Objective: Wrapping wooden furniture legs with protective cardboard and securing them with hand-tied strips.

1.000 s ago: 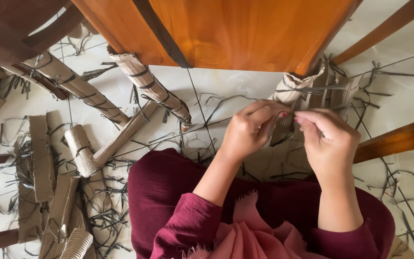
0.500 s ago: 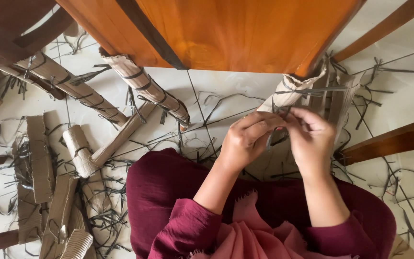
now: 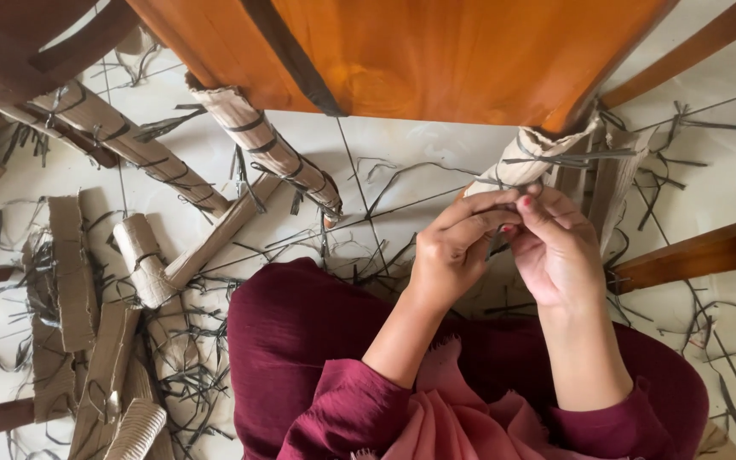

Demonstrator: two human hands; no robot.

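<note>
Here the fingers of both hands meet at the lower end of a cardboard-wrapped chair leg (image 3: pixel 538 158), just under the orange wooden seat (image 3: pixel 436 51). The left hand (image 3: pixel 453 255) has its fingers (image 3: pixel 479 209) stretched forward and drawn together, the tips pressed against the brown wrapping where a dark strap (image 3: pixel 555 159) crosses it. The right hand (image 3: pixel 560 255) curls in from the other side, its fingertips (image 3: pixel 526 204) pinched close against those of the left, one painted nail showing. Both hands are closed down in a fine pinch rather than spread; whether they grip the strap itself or the edge of the cardboard cannot be told, since the fingers cover the spot.

Outward from there, both forearms run back to maroon sleeves and a maroon lap (image 3: pixel 300 341), with a pink cloth (image 3: pixel 462 417) between them. Another wrapped leg (image 3: pixel 266 145) slants at the left of the seat, bound by dark bands. On the pale tiled floor (image 3: pixel 402 153) lie many cut dark strips (image 3: pixel 189 375), and at the far left flat and rolled pieces of corrugated cardboard (image 3: pixel 70 273). A bare wooden rail (image 3: pixel 700 251) lies to the right of the hands.
</note>
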